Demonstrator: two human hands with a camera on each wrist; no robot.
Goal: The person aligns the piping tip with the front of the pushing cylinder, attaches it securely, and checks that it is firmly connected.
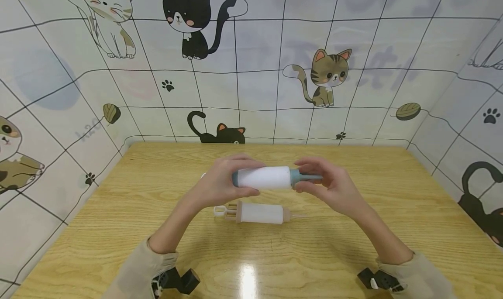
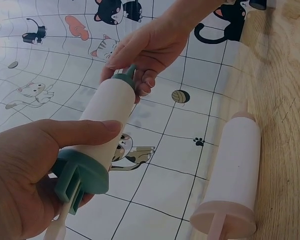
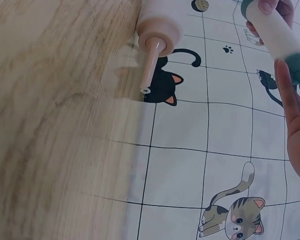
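A white syringe-like tube with teal ends is held level above the table. My left hand grips its rear end, thumb lying along the white barrel; in the left wrist view a pale rod sticks out past the teal flange. At the other end my right hand has its thumb and fingers around the teal collar and thin nozzle. A similar white tube with beige ends lies on the table just below, nearer to me, its ring handle pointing left.
The wooden table meets a cloth backdrop printed with cats and grid lines. That backdrop also rises on the left and right sides. A small white bit shows behind my left hand. Black wrist devices sit at both sleeves.
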